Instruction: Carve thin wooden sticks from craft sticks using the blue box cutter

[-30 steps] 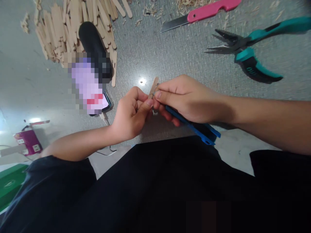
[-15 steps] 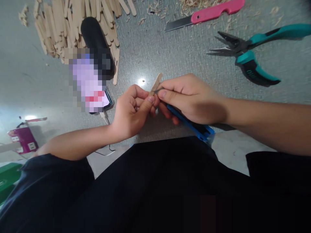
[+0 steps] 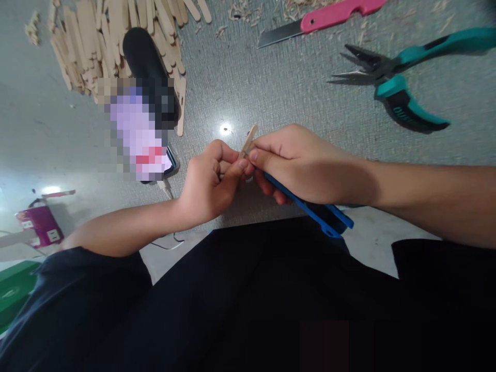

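My left hand (image 3: 215,178) is closed, pinching a small wooden craft stick (image 3: 249,140) between thumb and fingers. The stick tilts up and to the right, its rounded end free. My right hand (image 3: 300,163) is wrapped round a tool with a blue-and-black handle (image 3: 310,209). That handle slants down to the right beneath my palm, past the table's near edge. The tool's working end is mostly hidden by my right thumb and fingers, close against the stick. My two hands meet at the fingertips, just above the table.
A pile of craft sticks (image 3: 83,46) lies at the upper left, beside a black oblong case (image 3: 145,57) and a phone (image 3: 135,129) on a cable. A pink-handled knife (image 3: 329,18), wood shavings (image 3: 246,13) and open teal pliers (image 3: 387,72) lie beyond my right hand.
Both hands have dipped slightly, the stick with them. The blue handle has swung a little to the right at its lower end. The dark metal tip that showed beside the stick is now mostly covered.
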`<state>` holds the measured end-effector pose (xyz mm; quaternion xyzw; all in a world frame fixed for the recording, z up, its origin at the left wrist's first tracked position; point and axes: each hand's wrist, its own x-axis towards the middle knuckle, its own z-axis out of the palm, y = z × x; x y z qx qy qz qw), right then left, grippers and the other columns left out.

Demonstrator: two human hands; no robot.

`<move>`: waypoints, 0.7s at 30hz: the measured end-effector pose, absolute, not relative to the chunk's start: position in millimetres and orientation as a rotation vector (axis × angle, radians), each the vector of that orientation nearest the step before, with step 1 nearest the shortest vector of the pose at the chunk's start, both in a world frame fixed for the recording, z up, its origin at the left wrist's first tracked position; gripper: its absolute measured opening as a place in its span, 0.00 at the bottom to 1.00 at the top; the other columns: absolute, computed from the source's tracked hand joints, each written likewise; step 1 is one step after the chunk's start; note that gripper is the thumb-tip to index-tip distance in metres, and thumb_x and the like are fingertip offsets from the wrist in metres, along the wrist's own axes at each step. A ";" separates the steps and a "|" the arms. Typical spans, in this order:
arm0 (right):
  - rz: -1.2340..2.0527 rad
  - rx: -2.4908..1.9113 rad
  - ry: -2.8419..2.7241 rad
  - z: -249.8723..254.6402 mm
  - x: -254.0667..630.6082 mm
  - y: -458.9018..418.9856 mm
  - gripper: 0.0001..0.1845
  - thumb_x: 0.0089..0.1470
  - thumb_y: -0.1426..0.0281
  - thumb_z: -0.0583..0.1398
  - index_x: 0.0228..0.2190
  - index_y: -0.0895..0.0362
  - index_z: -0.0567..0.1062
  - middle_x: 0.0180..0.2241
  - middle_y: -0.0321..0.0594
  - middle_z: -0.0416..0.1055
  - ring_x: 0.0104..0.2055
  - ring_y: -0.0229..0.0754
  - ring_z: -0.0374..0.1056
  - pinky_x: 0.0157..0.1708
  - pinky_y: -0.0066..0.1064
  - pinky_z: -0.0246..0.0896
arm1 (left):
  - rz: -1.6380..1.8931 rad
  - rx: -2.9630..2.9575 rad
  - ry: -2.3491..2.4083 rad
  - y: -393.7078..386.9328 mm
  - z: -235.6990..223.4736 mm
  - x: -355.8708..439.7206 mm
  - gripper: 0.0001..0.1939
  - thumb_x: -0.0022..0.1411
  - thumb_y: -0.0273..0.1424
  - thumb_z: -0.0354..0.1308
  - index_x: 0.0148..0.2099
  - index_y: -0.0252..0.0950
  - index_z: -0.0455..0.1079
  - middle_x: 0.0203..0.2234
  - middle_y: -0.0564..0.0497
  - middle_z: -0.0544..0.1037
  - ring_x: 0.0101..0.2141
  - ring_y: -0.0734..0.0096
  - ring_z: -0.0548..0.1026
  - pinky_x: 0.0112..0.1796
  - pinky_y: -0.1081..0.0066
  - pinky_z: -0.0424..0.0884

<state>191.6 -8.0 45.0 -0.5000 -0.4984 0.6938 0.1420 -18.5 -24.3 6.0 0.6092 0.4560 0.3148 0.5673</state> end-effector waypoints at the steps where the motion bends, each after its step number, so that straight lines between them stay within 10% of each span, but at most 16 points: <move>1: 2.006 -1.414 -1.444 43.9 192.7 -7.5 0.22 0.80 0.70 0.62 0.29 0.55 0.74 0.20 0.34 0.73 0.17 0.34 0.69 0.17 0.28 0.60 | 0.735 1.408 1.060 -23.4 6.9 -18.1 0.29 0.75 0.60 0.70 0.40 0.42 0.67 0.21 0.54 0.81 0.18 0.73 0.74 0.19 0.69 0.64; 21: 1.999 -1.188 -1.469 41.7 202.9 -1.2 0.20 0.80 0.66 0.63 0.31 0.56 0.80 0.23 0.32 0.75 0.18 0.33 0.67 0.19 0.27 0.60 | 0.777 1.230 1.000 -20.4 4.2 -15.3 0.31 0.72 0.63 0.71 0.41 0.43 0.65 0.24 0.56 0.83 0.14 0.79 0.67 0.15 0.74 0.60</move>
